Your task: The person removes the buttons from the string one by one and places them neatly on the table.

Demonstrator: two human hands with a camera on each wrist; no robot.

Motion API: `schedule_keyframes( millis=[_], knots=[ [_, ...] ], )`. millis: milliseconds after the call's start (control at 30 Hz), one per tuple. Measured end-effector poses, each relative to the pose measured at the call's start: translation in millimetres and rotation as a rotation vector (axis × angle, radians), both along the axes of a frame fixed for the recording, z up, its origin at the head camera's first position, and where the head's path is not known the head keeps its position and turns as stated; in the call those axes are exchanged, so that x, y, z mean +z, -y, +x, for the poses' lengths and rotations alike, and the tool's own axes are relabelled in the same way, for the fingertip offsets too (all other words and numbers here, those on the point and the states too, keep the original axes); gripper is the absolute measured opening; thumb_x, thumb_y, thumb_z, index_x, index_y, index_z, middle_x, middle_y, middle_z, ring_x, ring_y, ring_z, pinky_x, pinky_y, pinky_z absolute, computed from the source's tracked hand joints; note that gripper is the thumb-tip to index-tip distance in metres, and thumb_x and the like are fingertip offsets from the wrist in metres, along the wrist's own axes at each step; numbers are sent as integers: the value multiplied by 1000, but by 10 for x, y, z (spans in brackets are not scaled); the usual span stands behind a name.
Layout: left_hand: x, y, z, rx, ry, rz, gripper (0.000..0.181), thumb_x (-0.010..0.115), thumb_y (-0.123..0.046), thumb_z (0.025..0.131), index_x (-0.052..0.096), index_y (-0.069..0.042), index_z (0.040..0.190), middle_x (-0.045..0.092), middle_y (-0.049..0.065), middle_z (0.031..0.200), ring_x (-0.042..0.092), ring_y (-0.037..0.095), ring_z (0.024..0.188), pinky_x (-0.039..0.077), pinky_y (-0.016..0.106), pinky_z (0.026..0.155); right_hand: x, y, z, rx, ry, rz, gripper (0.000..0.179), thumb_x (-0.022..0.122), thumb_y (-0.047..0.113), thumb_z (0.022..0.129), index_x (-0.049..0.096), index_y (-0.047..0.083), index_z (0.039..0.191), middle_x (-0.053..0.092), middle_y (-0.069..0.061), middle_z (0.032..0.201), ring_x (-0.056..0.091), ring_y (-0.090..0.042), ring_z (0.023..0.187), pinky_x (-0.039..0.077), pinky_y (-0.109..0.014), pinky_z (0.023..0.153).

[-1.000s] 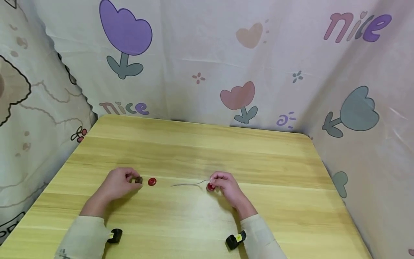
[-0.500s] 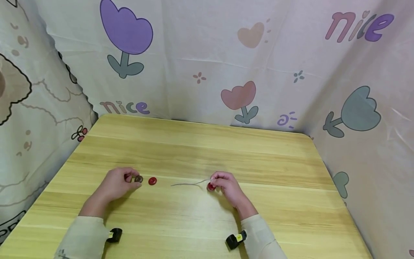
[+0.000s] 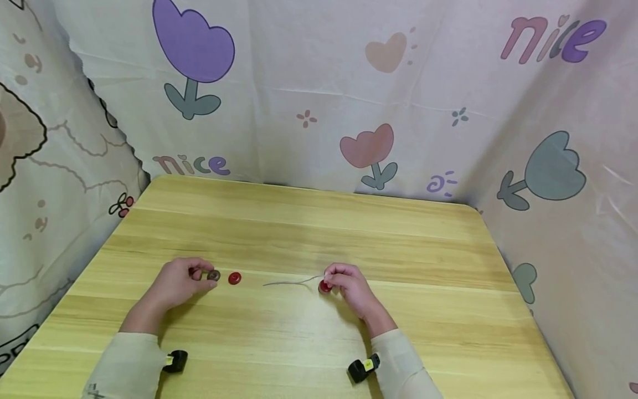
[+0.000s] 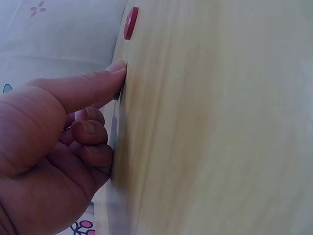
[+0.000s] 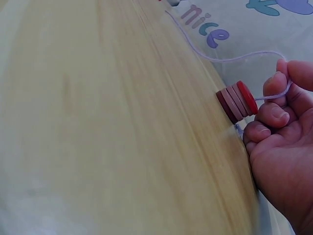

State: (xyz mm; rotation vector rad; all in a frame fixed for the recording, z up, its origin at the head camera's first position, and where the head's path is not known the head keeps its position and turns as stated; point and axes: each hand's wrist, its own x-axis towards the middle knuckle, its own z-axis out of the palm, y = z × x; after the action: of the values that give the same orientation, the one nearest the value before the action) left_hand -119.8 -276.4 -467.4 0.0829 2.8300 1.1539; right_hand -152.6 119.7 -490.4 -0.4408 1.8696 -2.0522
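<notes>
In the head view, a brown button (image 3: 214,275) sits at the left between the thumb and forefinger of my left hand (image 3: 176,282). The left wrist view shows only a dark sliver of it behind the thumb (image 4: 93,88). Just right of it a red button (image 3: 235,278) lies on the table, apart from the fingers. My right hand (image 3: 351,287) pinches a thin pale cord (image 5: 230,59), whose free end trails left. A stack of several red and pinkish buttons (image 5: 236,102) is threaded on the cord, hanging beside the curled fingers.
The wood-grain table (image 3: 299,233) reaches back to a printed curtain (image 3: 279,83), which also closes off both sides. A black wrist camera (image 3: 176,361) is worn at the left sleeve, and another black camera (image 3: 364,368) at the right one.
The brown button's face has turned slightly more toward the head camera in the left fingers. My right hand, the cord and the loose red button have stayed in place.
</notes>
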Motion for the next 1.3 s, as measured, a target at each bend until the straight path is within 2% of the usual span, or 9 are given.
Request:
schedule_keyframes(
  millis=[267,400,500,667,833,1000,1133,1300],
  knots=[
    [-9,0,22,27,16,29,33,81,-14,84,69,1,111,50,4,75,46,21,72,37,31,62,1,-3,-8,6,-8,-8,22,54,3,90,54,-19,90,58,-11,80,56,-20,76,45,-31,72],
    [16,-22,42,41,-20,37,35,80,-15,86,68,2,114,50,4,75,45,19,69,36,30,60,-3,-5,-9,9,-14,-7,22,54,3,90,54,-19,90,58,-11,80,56,-21,76,45,-32,72],
    [56,-82,32,26,-66,46,33,78,-13,88,68,3,115,49,3,74,44,18,66,35,29,58,-8,-8,-7,10,-16,-5,22,54,3,89,54,-19,90,58,-12,80,56,-21,76,45,-31,72],
    [180,-266,-43,-13,-95,72,32,75,-13,90,67,3,117,47,4,73,41,17,62,36,29,55,-12,-18,-2,10,-17,-5,22,55,3,90,55,-19,89,59,-12,80,56,-21,76,45,-31,72],
    [311,-487,-154,-43,-112,72,31,74,-13,90,67,1,117,46,4,74,41,18,62,36,32,60,-17,-25,-9,18,-27,-14,20,55,1,91,55,-19,89,60,-14,80,58,-22,77,46,-32,73],
    [384,-686,-252,-75,-104,107,32,74,-15,91,68,1,117,46,5,73,42,18,60,38,35,63,-11,-19,-21,32,-30,-21,20,54,0,92,55,-19,90,61,-16,81,59,-24,78,47,-33,74],
    [436,-813,-300,-96,-79,160,31,74,-14,91,67,1,118,46,5,74,40,17,52,40,34,58,-7,-16,-24,39,-27,-20,20,53,0,93,55,-19,90,61,-20,81,60,-26,78,48,-34,76],
    [506,-937,-342,-115,-112,161,27,74,-14,90,69,-2,114,46,4,74,40,17,58,38,33,60,1,-14,-27,36,-29,-7,20,53,1,93,56,-18,89,60,-21,82,58,-26,78,47,-34,75]
  ],
)
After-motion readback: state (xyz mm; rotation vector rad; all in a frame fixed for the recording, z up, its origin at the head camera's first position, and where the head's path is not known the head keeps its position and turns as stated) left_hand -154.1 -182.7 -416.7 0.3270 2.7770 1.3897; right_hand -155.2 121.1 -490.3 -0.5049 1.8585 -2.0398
